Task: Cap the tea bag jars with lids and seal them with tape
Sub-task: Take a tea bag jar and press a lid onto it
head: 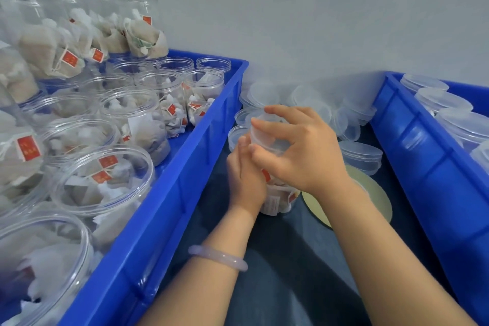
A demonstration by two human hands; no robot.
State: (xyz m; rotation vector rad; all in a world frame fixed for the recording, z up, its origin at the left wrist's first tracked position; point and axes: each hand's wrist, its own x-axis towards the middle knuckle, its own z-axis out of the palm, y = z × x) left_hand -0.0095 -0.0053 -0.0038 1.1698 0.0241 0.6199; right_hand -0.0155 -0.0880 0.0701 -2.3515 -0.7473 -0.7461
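Two hands meet over one jar (277, 201) of tea bags standing on the dark tabletop (277, 272), between two blue crates. Nearest, a pale bangle (218, 256) circles the left wrist. Above it, the left hand (247, 174) wraps the jar's side and steadies it, while the right hand (299, 148) curls its fingers over the clear lid (264, 137) on the jar's mouth. The step in hand looks like screwing that lid down. Whether the thread has caught is hard to tell, since the fingers hide most of the rim. To do it well, the left hand should keep the jar upright and braced. The right should seat the lid level before turning, then twist until it feels snug, with no paper tag trapped under the rim. Under the right wrist and just outside it lies a yellowish tape roll (381, 204), close by for sealing. Just beyond the right hand sits a scatter of loose lids (315, 103). Left of the left hand, a crate (169, 209) holds many open jars (105, 174) waiting for lids. Right of the right hand, the other crate (423, 166) holds capped jars (444, 99).
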